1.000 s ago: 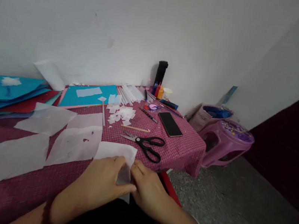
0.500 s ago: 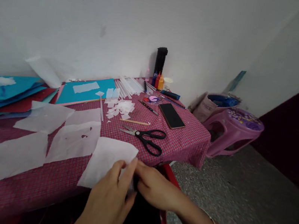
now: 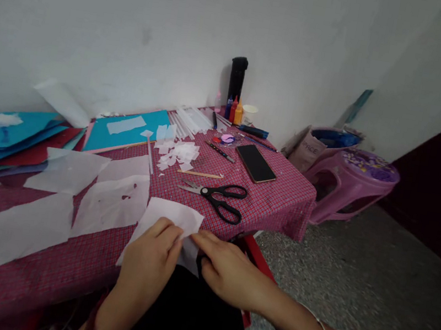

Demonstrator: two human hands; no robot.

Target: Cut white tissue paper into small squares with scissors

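Observation:
A sheet of white paper (image 3: pixel 167 211) lies at the table's front edge, its near part bent over the edge. My left hand (image 3: pixel 150 260) is closed on the paper, fingers curled and pinching it near the middle. At the sheet's right edge, my right hand (image 3: pixel 225 266) has its fingers together on the paper; its thumb is below and partly in shadow. Black-handled scissors (image 3: pixel 219 198) lie just beyond the sheet. Several thin white sheets (image 3: pixel 25 234) are spread to the left, and small cut white pieces (image 3: pixel 178 155) form a pile behind.
On the checked tablecloth (image 3: pixel 282 197) are a phone (image 3: pixel 255 163), a pen (image 3: pixel 220 152), paint bottles (image 3: pixel 233 110), a black flask (image 3: pixel 236 81) and blue paper (image 3: pixel 125 130). A pink stool (image 3: pixel 326 187) stands right of the table.
My left hand has moved up and left, its fingers now curled on the paper. My right hand's fingers have shifted slightly left. The camera view has shifted a little.

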